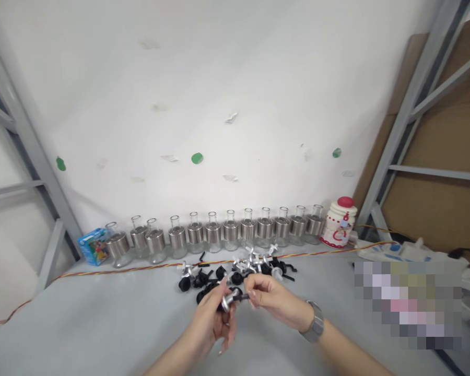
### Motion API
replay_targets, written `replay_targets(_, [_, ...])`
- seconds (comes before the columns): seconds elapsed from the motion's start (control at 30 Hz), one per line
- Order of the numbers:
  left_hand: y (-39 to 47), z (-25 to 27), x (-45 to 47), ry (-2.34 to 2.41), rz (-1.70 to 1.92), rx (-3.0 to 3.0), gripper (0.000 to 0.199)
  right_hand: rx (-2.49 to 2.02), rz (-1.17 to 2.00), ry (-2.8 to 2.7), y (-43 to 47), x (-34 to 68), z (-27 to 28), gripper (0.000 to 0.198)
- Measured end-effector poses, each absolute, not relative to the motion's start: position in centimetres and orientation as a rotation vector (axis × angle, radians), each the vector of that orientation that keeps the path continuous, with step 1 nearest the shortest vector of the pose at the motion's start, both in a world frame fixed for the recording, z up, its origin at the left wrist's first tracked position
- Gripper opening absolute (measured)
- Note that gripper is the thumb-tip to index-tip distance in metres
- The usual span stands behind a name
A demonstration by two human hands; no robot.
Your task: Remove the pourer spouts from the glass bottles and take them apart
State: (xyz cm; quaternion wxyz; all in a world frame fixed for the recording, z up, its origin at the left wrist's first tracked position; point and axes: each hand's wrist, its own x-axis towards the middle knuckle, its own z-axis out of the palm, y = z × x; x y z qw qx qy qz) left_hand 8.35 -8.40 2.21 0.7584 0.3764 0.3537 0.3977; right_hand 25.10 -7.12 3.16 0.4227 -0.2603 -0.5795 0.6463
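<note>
Near the front of the grey table, my left hand (209,319) is closed round a silver pourer stopper (230,300) with a black lower part. My right hand (277,301), wearing a wristwatch, pinches a thin black tube (242,297) at the stopper's right side. The tube's left end meets the silver part; how deep it sits I cannot tell. Just behind my hands lies a loose pile of silver stopper tops (254,259) and black stopper parts (201,279). Part of the pile is hidden by my fingers.
Along the white wall stands a row of glass bottles (177,237) with metal sleeves. A blue box (94,247) is at its left end, a white jar with a red lid (339,224) at its right. A twisted wire (141,269) crosses the grey table (102,318). A pixelated patch covers the right.
</note>
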Motion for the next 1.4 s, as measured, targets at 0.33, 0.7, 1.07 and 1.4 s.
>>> replay_targets(0.33, [-9.4, 2.3, 8.5, 0.69, 0.766, 0.747, 0.033, -0.594, 1.721, -1.41, -7.0, 25.1, 2.2, 0.027])
replay_targets(0.7, [-9.7, 3.0, 8.2, 0.641, 0.712, 0.833, 0.027, -0.525, 1.87, -1.318, -7.4, 24.6, 2.5, 0.029])
replay_targets(1.07, [-9.0, 1.8, 7.7, 0.566, 0.753, 1.129, 0.023, -0.448, 1.896, -1.193, -8.6, 23.6, 4.1, 0.031])
replay_targets(1.4, [-9.1, 1.8, 7.5, 0.727, 0.754, 1.313, 0.024, -0.435, 1.871, -1.131, -8.5, 23.2, 3.4, 0.024])
